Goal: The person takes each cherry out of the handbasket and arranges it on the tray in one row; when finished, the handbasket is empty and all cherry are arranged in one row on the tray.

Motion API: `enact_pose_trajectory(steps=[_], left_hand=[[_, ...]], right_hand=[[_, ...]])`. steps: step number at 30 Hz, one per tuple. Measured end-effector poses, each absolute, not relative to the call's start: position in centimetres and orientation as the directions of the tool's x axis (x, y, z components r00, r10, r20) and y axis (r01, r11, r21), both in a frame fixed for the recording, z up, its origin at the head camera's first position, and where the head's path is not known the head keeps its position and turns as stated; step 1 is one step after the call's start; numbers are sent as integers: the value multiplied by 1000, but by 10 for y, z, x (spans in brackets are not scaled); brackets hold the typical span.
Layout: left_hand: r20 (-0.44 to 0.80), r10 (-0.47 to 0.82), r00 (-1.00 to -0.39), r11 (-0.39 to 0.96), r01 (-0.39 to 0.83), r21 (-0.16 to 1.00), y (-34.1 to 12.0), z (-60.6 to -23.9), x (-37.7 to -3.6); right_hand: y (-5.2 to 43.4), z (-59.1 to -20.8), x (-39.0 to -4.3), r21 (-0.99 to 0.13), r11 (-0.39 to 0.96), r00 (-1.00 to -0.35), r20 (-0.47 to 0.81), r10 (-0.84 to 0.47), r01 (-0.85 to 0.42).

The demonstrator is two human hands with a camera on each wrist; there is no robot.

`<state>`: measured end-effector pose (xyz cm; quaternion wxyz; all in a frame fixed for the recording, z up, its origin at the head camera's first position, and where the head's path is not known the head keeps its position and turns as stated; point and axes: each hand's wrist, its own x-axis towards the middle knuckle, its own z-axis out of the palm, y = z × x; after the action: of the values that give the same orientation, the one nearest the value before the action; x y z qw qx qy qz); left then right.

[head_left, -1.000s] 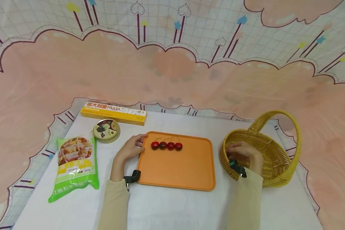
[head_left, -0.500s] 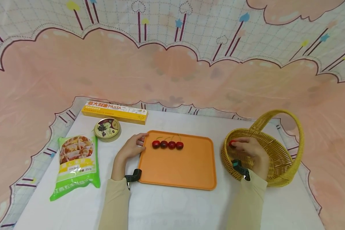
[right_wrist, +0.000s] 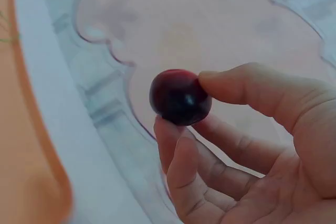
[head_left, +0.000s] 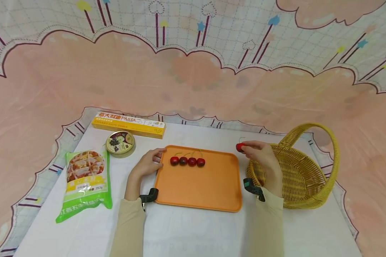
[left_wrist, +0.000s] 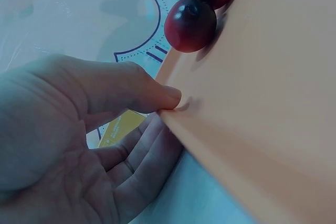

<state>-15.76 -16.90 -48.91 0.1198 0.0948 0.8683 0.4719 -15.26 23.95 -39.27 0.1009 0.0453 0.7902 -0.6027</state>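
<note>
An orange tray [head_left: 199,192] lies in the middle of the white table, with a row of several dark red cherries [head_left: 187,161] near its far edge. My left hand [head_left: 148,163] holds the tray's left rim, thumb on top [left_wrist: 157,90] and fingers under it, next to the nearest cherry [left_wrist: 190,23]. My right hand [head_left: 258,152] pinches one red cherry [head_left: 239,146] [right_wrist: 180,97] between thumb and fingers, in the air between the tray's far right corner and the wicker basket [head_left: 300,178].
A yellow pasta box [head_left: 128,125] lies at the back left, a round tin [head_left: 120,144] in front of it, and a green food bag [head_left: 84,182] at the left. The basket's tall handle [head_left: 321,135] arches over its right side.
My right hand has come up out of the basket with a cherry and moved left toward the tray. The left hand has stayed on the tray rim.
</note>
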Motion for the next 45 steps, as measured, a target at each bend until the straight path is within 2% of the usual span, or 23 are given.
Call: enact_pose_trajectory(steps=[4,9,16,25,45], left_hand=[[-114,280,-953,540,58,840,-170,-490,-158],[-118,283,-952,544,58,837,-170,-490,-159],[-98,294,-951,532,77,843,-169,-487,-158],[-74,299,-951,497,90,863,-169,-486,-157],[-92,285,-954,520,73,851,-170,-488,-157]], right_hand=[[211,-404,-160,-934,308,-974,-213,-74,181],[182,-426,-163,-915,336,-961,-264,-80,224],[162,-453,-163,-858,447,-948,-313,-63,254],[151,-461,-159,-868,376,-929,-367,-42,325],[152,-467,-158,-892,364,-942,-322,-94,268]])
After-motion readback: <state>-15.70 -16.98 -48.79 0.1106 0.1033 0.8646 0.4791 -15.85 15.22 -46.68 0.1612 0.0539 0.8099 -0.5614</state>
